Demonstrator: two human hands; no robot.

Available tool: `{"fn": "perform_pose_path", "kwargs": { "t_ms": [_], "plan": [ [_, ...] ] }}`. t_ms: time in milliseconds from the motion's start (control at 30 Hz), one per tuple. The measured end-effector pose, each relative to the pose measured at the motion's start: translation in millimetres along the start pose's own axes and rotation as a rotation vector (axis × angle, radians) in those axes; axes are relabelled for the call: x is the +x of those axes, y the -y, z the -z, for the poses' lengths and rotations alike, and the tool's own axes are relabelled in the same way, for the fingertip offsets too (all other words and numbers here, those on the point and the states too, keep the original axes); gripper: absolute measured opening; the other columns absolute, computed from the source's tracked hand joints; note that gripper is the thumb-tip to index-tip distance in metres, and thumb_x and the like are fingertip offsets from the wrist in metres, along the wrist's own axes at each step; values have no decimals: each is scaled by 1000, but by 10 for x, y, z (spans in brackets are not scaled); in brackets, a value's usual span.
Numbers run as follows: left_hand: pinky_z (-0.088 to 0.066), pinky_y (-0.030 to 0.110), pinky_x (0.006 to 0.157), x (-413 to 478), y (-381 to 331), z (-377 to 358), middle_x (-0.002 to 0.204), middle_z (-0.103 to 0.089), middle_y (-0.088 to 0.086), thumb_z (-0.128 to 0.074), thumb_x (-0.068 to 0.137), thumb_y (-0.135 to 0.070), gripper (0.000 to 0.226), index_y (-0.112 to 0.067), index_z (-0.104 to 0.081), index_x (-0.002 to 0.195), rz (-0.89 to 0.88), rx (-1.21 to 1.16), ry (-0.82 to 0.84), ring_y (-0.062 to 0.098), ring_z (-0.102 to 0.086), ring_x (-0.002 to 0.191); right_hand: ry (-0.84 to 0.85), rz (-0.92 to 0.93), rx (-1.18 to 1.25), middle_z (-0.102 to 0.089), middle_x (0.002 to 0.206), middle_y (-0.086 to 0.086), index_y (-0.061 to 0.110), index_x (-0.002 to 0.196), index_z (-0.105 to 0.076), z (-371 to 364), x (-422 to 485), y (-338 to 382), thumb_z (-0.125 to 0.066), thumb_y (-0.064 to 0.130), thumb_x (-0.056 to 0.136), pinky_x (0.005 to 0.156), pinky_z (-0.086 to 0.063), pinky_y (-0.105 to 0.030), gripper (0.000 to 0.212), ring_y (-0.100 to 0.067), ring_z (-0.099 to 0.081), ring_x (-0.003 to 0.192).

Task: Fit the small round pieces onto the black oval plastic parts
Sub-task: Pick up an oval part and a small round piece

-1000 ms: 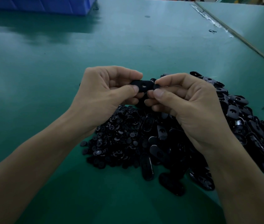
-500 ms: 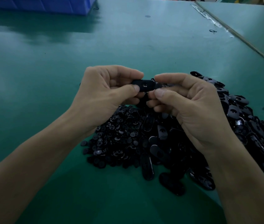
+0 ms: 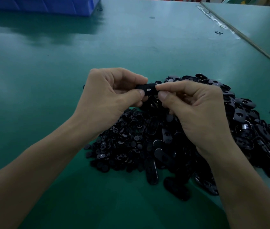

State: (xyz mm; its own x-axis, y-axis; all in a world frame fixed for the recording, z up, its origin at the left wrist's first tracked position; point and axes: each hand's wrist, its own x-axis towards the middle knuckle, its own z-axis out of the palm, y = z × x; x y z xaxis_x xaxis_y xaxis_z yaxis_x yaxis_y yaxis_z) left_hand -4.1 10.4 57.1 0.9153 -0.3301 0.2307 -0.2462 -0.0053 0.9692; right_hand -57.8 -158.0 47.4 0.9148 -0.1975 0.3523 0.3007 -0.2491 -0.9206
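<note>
1. Pinching a black oval part by one end between thumb and forefinger of the left grip, raised clear above the pile of oval parts; likely lifted there for a steady, close look at the seat.
2. Clamping the right grip on the opposite end of that same part, forefinger on top and thumb at the near edge; probably bracing it to press a small round piece home, though impossible to tell whether already seated under the fingertips.
3. Showing a pale glint at the middle of the held part; too small to call as bare seat or fitted piece.
4. Keeping the loose small round pieces heaped against the left edge of the pile, below the left wrist; judged handy for quick picking.
5. Resting all stock on a green counter, smooth and faintly reflective, spreading out on every side of the pile.
6. Far beyond the pile to the left, a blue plastic bin; beyond it to the right, a taped seam, a small black scrap beside it, then a second green surface.
7. Lit dimly and coolly throughout; little of the room visible past the far edge.
</note>
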Motion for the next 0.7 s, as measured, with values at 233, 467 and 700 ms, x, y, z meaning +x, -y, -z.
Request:
{"fn": "perform_pose_path", "kwargs": {
  "t_ms": [233, 467, 700],
  "plan": [
    [-58, 23, 69, -19, 5, -20, 80, -77, 3, -71, 82, 11, 27, -15, -73, 88, 4, -4, 39, 19, -75, 75, -29, 22, -47, -72, 72, 7, 28, 89, -75, -62, -28, -9, -76, 10, 83, 61, -50, -20, 19, -10, -68, 66],
    [-60, 25, 73, -30, 9, -26, 82, -77, 4, -71, 81, 12, 27, -15, -74, 89, -15, 13, 71, 19, -75, 77, -25, 12, -54, -74, 73, 5, 27, 82, -73, -62, -32, 11, -77, 8, 82, 59, -51, -19, 20, -13, -72, 67],
    [-61, 33, 80, -25, 27, -41, 83, -77, 2, -72, 73, -4, 22, -21, -76, 86, -14, 30, 65, 21, -75, 80, -77, 21, -120, -74, 72, 6, 27, 81, -72, -70, -47, 1, -77, 8, 82, 64, -56, -26, 20, -13, -72, 67]
  ]
}}
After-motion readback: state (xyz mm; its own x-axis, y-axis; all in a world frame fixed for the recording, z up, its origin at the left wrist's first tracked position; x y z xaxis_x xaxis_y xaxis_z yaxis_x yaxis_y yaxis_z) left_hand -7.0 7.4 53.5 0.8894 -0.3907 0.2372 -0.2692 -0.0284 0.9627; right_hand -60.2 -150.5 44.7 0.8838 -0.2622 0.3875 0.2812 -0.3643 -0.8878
